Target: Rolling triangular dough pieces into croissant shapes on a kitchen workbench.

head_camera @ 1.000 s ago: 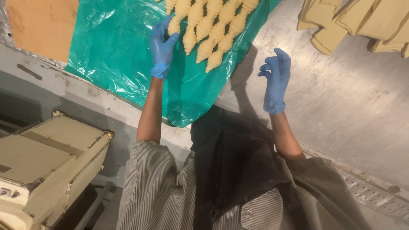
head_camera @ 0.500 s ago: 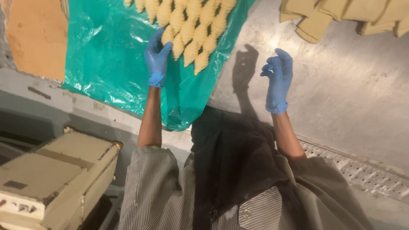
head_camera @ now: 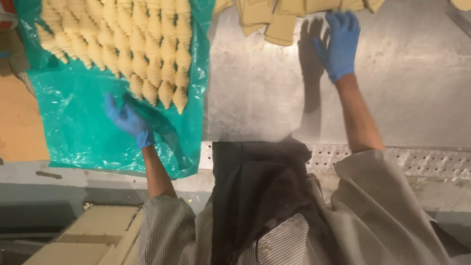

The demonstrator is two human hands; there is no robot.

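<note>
Overhead, a worker in blue gloves and a striped coat leans over a steel table (head_camera: 407, 98). Rows of rolled raw croissants (head_camera: 132, 44) lie packed on a green plastic sheet (head_camera: 73, 132) at the left, the rows running off the top of the picture. The left hand (head_camera: 126, 119) hovers over bare green plastic just below the nearest croissant tips, fingers spread and holding nothing; it is blurred, so contact with the sheet cannot be told. The right hand (head_camera: 339, 43) is flat and open over the steel, fingers reaching up to a line of cut dough pieces (head_camera: 279, 19) along the far edge, gripping none of them.

Between the sheet's right edge and the right arm the steel lies bare, with more bare steel to the right of that arm. The sheet's lower edge hangs close to the table's near side, where a perforated strip (head_camera: 422, 162) runs along the front. A brown board (head_camera: 19, 122) shows under the sheet's left edge. Below, beside the worker's left sleeve, sits a beige machine housing (head_camera: 93, 238).
</note>
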